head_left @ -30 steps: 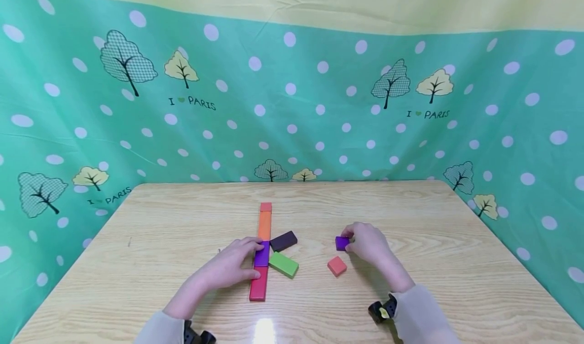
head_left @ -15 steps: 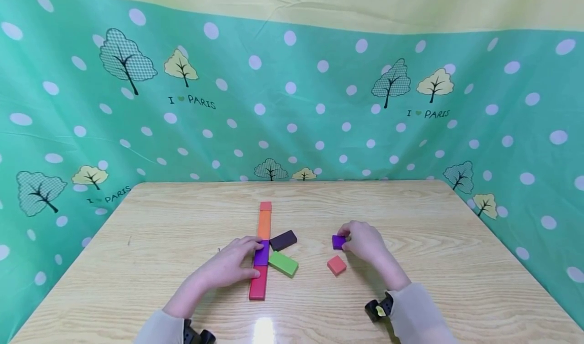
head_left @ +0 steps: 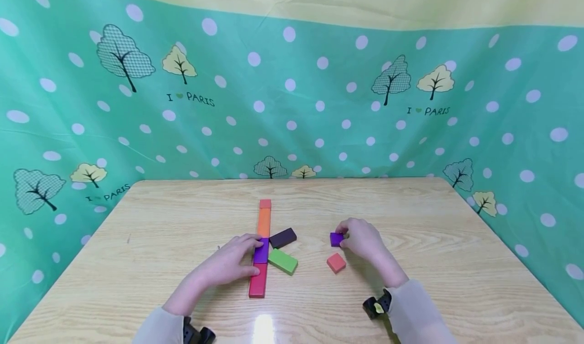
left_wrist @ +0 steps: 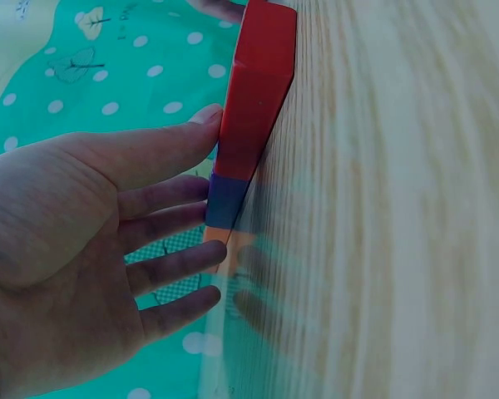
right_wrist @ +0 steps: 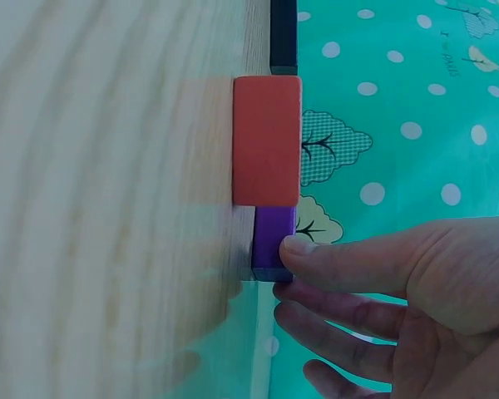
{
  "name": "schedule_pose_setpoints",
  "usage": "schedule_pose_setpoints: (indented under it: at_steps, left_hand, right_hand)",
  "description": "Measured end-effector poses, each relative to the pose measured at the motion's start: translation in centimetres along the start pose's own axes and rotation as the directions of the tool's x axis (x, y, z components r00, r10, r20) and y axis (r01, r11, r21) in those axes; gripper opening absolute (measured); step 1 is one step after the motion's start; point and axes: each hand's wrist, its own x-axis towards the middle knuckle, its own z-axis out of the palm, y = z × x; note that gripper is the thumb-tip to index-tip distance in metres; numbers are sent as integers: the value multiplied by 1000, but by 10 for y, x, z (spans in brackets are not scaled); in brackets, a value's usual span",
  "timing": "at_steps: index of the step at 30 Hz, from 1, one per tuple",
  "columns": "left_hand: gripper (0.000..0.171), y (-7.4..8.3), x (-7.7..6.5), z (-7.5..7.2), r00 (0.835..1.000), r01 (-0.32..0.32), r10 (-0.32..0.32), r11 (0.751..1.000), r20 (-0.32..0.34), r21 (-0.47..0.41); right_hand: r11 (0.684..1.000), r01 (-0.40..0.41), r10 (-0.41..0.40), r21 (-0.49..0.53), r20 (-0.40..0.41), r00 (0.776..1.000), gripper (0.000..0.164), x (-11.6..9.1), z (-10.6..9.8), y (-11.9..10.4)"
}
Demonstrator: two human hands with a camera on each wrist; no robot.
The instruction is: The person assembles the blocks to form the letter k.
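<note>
A straight row of flat blocks lies left of the table's middle: a small red one at the far end, then an orange block, a purple block and a longer red block nearest. My left hand rests along this row, its thumb on the long red block and its fingertips by the purple one, fingers relaxed. On the right, my right hand pinches a small purple block at its right end between thumb and fingers. Just in front lies a loose coral-red block.
A black block and a green block lie at angles just right of the row. The wooden table ends at a green dotted cloth hanging behind. Wrist cameras sit on both forearms.
My right hand and the small purple block have shifted slightly left, coming behind the coral-red block. The left hand stays at the row. The head view has tilted slightly.
</note>
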Motion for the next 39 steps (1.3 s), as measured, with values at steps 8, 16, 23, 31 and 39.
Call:
schedule_pose_setpoints:
  at_steps: [8,16,23,31,39]
  left_hand:
    - [57,2,0,-1,1000,13,-13,1000,8,-6]
    - [56,0,0,-1,1000,7,-7,1000,4,0]
    - [56,0,0,-1,1000,19,-19,1000,8,1]
    - [55,0,0,-1,1000,16,-16,1000,7,2]
    - [56,-1,0,0,1000,5,-5,1000,7,0]
  right_hand:
    - [1000,18,-18,-13,9,1000,24,2,2,-2]
    - [999,46,-46,-8,3,999,23,4,3,-8]
    - [999,45,-45,-5,6,999,25,7,4,-14]
    - [999,39,-39,6,16,999,25,10,7,-19]
    - [999,50,-50,9,18,999,25,14,8,-25]
